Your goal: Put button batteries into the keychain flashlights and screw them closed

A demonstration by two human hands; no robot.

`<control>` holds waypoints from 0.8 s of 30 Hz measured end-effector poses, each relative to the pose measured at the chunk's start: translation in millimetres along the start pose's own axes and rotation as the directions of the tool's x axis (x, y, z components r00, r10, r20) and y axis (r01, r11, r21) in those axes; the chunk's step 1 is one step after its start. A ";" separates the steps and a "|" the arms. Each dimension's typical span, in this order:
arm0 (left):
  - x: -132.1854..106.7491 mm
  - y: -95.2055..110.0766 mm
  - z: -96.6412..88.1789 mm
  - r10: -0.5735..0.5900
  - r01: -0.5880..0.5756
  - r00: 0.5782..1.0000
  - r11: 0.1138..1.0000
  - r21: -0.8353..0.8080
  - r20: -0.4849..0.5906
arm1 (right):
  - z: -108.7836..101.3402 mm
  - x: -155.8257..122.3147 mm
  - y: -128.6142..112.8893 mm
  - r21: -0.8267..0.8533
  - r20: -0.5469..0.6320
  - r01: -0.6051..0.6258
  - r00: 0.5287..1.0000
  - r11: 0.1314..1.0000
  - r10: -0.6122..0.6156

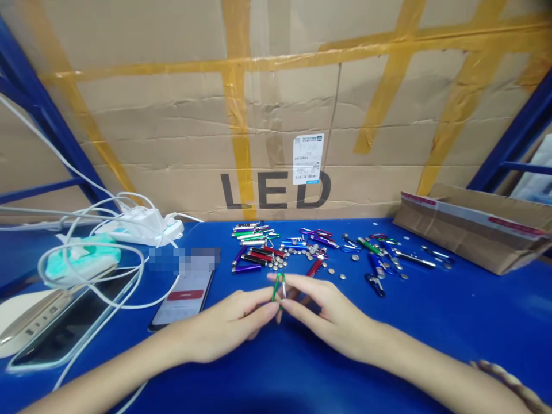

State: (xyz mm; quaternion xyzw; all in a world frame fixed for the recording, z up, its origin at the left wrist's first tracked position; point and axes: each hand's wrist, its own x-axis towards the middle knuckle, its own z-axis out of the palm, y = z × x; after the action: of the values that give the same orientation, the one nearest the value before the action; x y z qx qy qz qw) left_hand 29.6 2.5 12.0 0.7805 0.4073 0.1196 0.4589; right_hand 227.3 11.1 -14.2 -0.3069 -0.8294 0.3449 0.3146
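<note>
1. Held item: small green metal carabiner clip point(278, 287), just above the blue bench point(431, 322), near-middle, pinched between both hands.
2. The left hand point(228, 328) has its grip closed, fingertips on the clip's lower end. The right hand point(328, 313) also has its grip closed, on the upper side.
3. Probably light, stiff, smooth and slippery; hold the straight sides, clear of the spring gate.
4. Toward the far edge: coloured mini keychain torches point(254, 253), silver button cells point(280, 261).
5. Left side: smartphone point(185, 299).
</note>
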 end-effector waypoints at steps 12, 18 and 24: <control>58.1 16.4 -66.4 0.099 -0.030 0.988 0.881 0.472 -0.122 | -2.2 6.3 10.8 0.322 -0.199 -0.224 0.934 0.920 0.297; 127.8 -27.1 -122.6 0.114 0.159 0.908 0.796 0.585 -0.402 | -0.5 1.0 5.6 0.021 -0.109 -0.141 0.984 0.990 0.142; 154.8 -72.3 -141.0 0.129 0.244 0.873 0.719 0.651 -0.470 | -2.1 -3.6 -1.8 -0.257 -0.016 -0.004 1.000 0.966 -0.001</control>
State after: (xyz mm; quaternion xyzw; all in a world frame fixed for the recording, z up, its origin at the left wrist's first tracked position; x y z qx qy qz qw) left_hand 11.6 223.0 1.8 0.8253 0.5479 0.1348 0.0204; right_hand 230.5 8.2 -12.7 -0.3484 -0.8643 0.2323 0.2786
